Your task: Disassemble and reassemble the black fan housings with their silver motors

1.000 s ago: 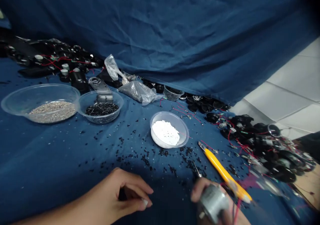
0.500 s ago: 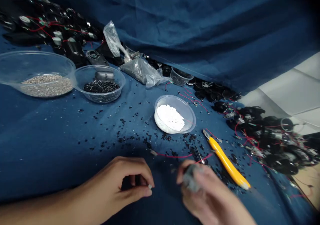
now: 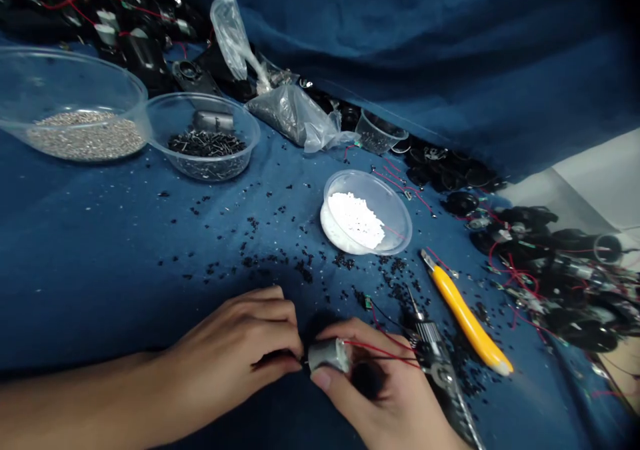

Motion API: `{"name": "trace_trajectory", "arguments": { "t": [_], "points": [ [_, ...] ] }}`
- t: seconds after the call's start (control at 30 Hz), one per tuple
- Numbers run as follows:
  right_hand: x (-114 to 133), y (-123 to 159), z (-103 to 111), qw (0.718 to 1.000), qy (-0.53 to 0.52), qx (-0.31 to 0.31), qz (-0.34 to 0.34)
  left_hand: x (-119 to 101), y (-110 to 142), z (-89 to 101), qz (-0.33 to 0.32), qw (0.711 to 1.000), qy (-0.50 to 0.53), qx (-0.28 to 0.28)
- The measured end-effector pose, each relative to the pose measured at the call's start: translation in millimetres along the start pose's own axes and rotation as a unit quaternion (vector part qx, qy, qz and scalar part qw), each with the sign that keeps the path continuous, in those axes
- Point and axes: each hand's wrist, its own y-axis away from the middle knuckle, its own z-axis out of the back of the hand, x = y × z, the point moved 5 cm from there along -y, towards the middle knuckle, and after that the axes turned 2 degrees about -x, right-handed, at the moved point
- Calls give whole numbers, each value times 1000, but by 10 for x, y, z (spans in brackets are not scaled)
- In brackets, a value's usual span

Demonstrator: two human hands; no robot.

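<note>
In my right hand (image 3: 380, 383) is a small silver electric motor (image 3: 327, 355), gripped between thumb and fingers, with red and black wires trailing off its right end. My left hand (image 3: 255, 343) is closed in a pinch right at the motor's left end, by its thin shaft; whatever lies between those fingertips is hidden. A small green circuit board (image 3: 369, 302) on wires rests beyond my right hand. Just right of that hand lies a slim tool with a thin metal tip and ribbed collar (image 3: 429, 332). Further right is a yellow-handled cutter knife (image 3: 465, 320).
A clear bowl of small white pieces (image 3: 367, 178) stands ahead. Tubs of metallic bits (image 3: 135, 113) and of black pins (image 3: 253, 130) stand left, with plastic bags (image 3: 305, 120) behind. Black bits (image 3: 305, 270) litter the blue cloth. Black parts with red wires (image 3: 575, 317) are heaped right and far left.
My hands have come together, the motor now at my left fingertips. The small white piece seen in my left pinch is now out of sight. The view has shifted slightly.
</note>
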Motion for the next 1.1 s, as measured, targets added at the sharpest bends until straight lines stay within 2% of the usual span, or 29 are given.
{"name": "trace_trajectory", "arguments": {
  "t": [0.13, 0.27, 0.4, 0.47, 0.6, 0.73, 0.97, 1.1],
  "points": [
    [20, -5, 1, 998, 30, -32, 53, 22, 6, -4, 8, 1000, 3, -1],
    [23, 21, -35, 998, 29, -20, 58, 32, 8, -9, 3, 1000, 6, 1],
    [76, 62, 15, 986, 90, -77, 120, 31, 23, -20, 12, 1000, 6, 8],
    [105, 50, 13, 983, 96, -76, 134, 36, 35, -24, 25, 1000, 7, 7],
    [147, -23, -18, 990, 60, -48, 116, 86, 57, -46, 78, 997, 23, 11],
    [124, -18, -16, 992, 57, -50, 102, 114, 54, -60, 99, 994, 29, 25],
    [-86, 46, 42, 999, 11, -6, -39, 55, 39, -33, 84, 996, 7, 18],
    [-55, 45, 88, 999, 40, -8, -27, -28, 28, 6, 53, 998, -24, 17]
  ]
}}
